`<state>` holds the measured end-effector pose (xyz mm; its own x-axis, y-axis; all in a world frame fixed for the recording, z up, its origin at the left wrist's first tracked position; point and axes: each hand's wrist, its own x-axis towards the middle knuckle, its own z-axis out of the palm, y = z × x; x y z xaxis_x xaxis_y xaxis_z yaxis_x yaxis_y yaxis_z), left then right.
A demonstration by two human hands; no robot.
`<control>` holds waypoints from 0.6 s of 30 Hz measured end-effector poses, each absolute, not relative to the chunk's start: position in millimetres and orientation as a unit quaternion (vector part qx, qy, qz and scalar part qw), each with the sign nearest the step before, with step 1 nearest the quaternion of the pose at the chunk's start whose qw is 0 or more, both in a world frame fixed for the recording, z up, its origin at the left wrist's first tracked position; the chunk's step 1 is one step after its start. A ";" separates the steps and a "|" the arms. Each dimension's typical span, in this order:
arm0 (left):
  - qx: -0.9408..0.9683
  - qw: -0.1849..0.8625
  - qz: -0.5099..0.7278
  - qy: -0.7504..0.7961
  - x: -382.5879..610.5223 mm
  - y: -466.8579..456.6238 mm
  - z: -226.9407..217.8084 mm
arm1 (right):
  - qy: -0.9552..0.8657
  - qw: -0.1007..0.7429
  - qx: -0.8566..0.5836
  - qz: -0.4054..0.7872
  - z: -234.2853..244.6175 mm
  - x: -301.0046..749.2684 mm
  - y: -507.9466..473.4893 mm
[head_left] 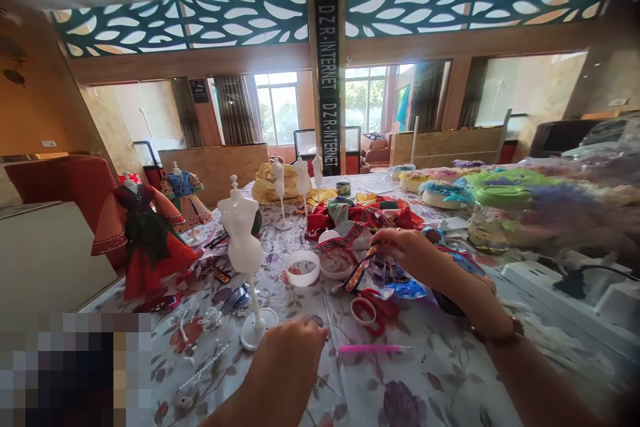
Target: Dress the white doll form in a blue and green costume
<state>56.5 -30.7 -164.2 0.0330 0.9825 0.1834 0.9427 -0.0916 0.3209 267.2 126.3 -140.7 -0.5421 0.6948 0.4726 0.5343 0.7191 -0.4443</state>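
My right hand (407,247) pinches the upper end of a patterned ribbon strip (358,273), which hangs down toward the table. Closed low over the tablecloth is my left hand (293,347); a small dark bit shows at its fingertips, too small to name. Just beyond it stands a white mini dress form (243,240) on a round base. Red-handled scissors (377,320), a white ring (363,311) and a pink pen-like tool (373,349) lie between my hands. A white tape roll (303,268) sits behind them, beside a heap of colourful fabric scraps (370,217).
Two dressed mini forms, one in a red and green gown (137,233), stand at the left. Smaller white forms (303,183) are at the back. Strings of beads (205,367) lie front left. A lidded jar (500,217) and a power strip (535,280) occupy the right.
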 end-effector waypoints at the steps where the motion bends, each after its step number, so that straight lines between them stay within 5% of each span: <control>1: 0.733 0.062 0.202 0.647 62.7 -18.3 -160.2 | -0.870 0.326 -0.345 0.132 -139.5 266.4 124.6; 11: 0.730 0.217 0.400 0.511 111.7 93.8 -159.1 | -0.852 0.324 -0.326 0.252 -132.7 267.8 113.1; 18: 0.697 0.195 0.463 0.512 110.7 104.5 -164.8 | -0.865 0.262 -0.384 0.189 -126.7 271.8 105.3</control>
<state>110.7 104.5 -164.8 0.0467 0.8934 0.4467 0.5328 -0.4006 0.7454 271.8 105.3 -126.7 -0.5670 0.7640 0.3079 0.5654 0.6328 -0.5290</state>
